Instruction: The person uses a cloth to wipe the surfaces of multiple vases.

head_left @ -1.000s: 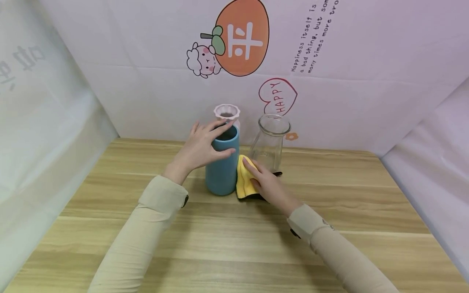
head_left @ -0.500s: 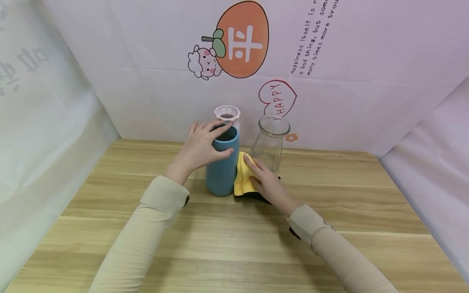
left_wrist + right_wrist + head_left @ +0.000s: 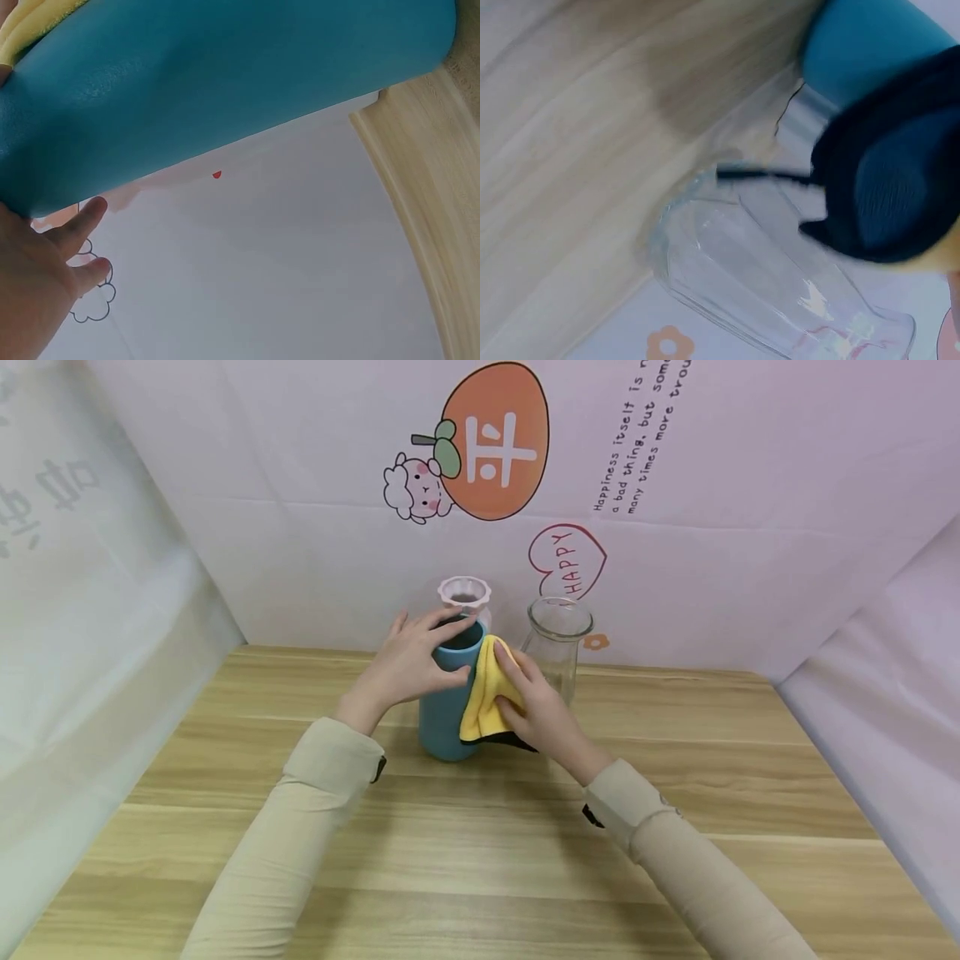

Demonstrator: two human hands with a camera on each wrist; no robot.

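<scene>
A tall blue vase (image 3: 444, 718) stands upright on the wooden table. My left hand (image 3: 405, 662) grips it near the top, fingers over the far rim and thumb along the near side. In the left wrist view, the vase's smooth side (image 3: 225, 82) fills the upper part, with my left hand (image 3: 34, 281) at its mouth end. My right hand (image 3: 542, 714) holds a yellow cloth (image 3: 483, 693) with a dark backing against the vase's right side. The dark backing (image 3: 889, 187) hangs in the right wrist view, hiding the fingers behind it.
Just right of the cloth, close to the right hand, stands a clear glass vase (image 3: 557, 664). Behind the blue vase shows the scalloped mouth of a pale pink vase (image 3: 465, 592). A printed white backdrop (image 3: 315, 552) closes off the table's (image 3: 450, 877) far edge.
My right hand has carried the yellow cloth up along the blue vase's side and slightly left, off the tabletop. The left hand and the vase have stayed in place.
</scene>
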